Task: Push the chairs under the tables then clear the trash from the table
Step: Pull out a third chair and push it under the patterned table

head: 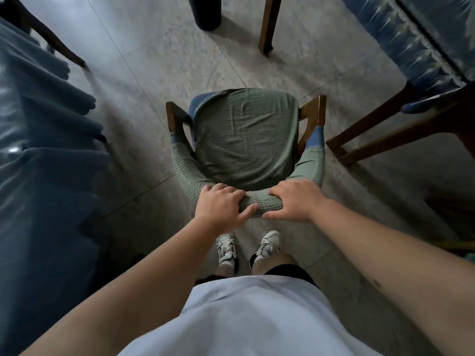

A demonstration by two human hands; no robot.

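A wooden armchair (244,140) with a green checked cover stands on the tiled floor right in front of me, seen from above. My left hand (221,205) grips the left part of its covered backrest top. My right hand (295,199) grips the right part of the same backrest. A table draped in a dark blue cloth (43,155) fills the left side. A second table with a blue patterned cloth (421,34) is at the top right. No trash shows in this view.
Another wooden chair frame (385,134) stands close on the right. A wooden table leg (270,24) and a dark round post (205,11) rise beyond the armchair. A dark chair leg (59,44) slants at the top left. My feet (246,249) are just behind the armchair.
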